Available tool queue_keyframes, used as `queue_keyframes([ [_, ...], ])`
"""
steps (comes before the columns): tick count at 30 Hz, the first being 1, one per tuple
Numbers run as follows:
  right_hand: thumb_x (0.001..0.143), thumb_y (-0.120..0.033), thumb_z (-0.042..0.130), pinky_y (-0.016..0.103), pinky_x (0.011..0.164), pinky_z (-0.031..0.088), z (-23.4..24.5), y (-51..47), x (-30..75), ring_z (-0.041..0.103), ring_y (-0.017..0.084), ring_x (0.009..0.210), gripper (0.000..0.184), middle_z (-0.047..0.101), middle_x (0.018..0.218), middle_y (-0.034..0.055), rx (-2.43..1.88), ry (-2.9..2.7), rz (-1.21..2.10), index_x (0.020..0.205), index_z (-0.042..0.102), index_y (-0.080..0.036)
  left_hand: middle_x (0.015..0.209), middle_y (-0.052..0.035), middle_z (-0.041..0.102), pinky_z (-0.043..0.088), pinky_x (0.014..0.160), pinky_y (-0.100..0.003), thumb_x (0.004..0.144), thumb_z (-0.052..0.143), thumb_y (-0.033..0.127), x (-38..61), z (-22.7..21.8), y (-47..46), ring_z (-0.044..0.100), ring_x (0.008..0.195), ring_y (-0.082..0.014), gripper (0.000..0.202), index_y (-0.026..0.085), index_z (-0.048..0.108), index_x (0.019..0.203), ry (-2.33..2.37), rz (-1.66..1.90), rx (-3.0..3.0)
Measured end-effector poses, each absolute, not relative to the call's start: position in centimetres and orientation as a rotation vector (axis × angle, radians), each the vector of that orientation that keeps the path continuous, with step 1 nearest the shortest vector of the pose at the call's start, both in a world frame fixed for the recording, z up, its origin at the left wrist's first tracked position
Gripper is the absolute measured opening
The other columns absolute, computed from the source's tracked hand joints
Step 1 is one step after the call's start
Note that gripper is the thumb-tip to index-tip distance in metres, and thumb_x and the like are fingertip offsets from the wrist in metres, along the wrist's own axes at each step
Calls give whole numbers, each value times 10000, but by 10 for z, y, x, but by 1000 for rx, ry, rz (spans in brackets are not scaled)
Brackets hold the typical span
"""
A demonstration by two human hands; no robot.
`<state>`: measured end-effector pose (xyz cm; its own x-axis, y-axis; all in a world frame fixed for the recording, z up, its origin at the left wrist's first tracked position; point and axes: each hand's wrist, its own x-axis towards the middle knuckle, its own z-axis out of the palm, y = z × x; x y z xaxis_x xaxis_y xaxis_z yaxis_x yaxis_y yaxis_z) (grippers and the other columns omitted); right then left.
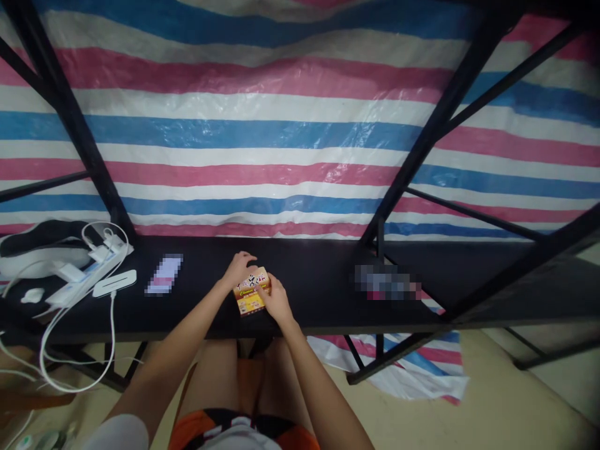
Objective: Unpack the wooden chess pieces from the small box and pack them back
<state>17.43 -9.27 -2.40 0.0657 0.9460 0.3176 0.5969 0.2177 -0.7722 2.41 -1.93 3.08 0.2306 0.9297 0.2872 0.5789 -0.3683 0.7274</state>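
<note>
A small yellow and dark-red Chinese chess box point(253, 305), with printed lettering on its face, sits at the front middle of the black tabletop. My right hand point(277, 301) grips its right side, the thumb lying over the printed face. At the box's far left corner is my left hand point(240, 270), its fingers bent and apart above the far edge. Whether those fingertips touch the box I cannot make out. The box appears closed, and its right edge is partly covered by my right hand.
Left of the box lies a blurred phone-like thing point(164, 274). Farther left are a white power strip point(89, 275), a white flat device point(115, 283) and looping cables. A blurred bundle point(387, 281) rests at right. Black metal posts point(417, 156) stand before a striped sheet point(257, 134).
</note>
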Motion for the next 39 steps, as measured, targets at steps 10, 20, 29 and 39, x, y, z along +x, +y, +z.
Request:
queue_keyframes([
  [10, 931, -446, 345, 341, 896, 408, -22, -98, 179, 578, 235, 1010, 436, 647, 1083, 114, -1548, -1664, 450, 1200, 573, -191, 1159, -166, 599, 357, 987, -450, 901, 407, 445, -3, -23, -123, 506, 1135, -295, 468, 132, 525, 1228, 1825, 1040, 2161],
  [20, 892, -393, 451, 324, 866, 404, -20, -109, 176, 574, 242, 967, 418, 660, 968, 120, -1593, -1827, 246, 1222, 556, -159, 1243, -119, 591, 328, 1045, -416, 895, 422, 313, -6, -26, -113, 471, 1223, -256, 363, 188, 590, 1192, 1676, 1039, 2121],
  [29, 883, -371, 445, 365, 926, 411, -24, -107, 175, 553, 242, 1030, 434, 628, 1106, 120, -1467, -1774, 336, 1250, 525, -153, 1177, -178, 600, 412, 935, -421, 870, 468, 378, -8, -14, -120, 550, 1103, -283, 529, 131, 434, 1336, 1748, 1055, 1956],
  [39, 834, -375, 499, 330, 813, 473, -28, -103, 181, 611, 204, 879, 347, 656, 1049, 63, -1329, -1701, 514, 1129, 595, -220, 1169, -113, 603, 408, 951, -407, 833, 505, 301, -11, -22, -115, 537, 1119, -257, 344, 200, 531, 1160, 1661, 1139, 1889],
])
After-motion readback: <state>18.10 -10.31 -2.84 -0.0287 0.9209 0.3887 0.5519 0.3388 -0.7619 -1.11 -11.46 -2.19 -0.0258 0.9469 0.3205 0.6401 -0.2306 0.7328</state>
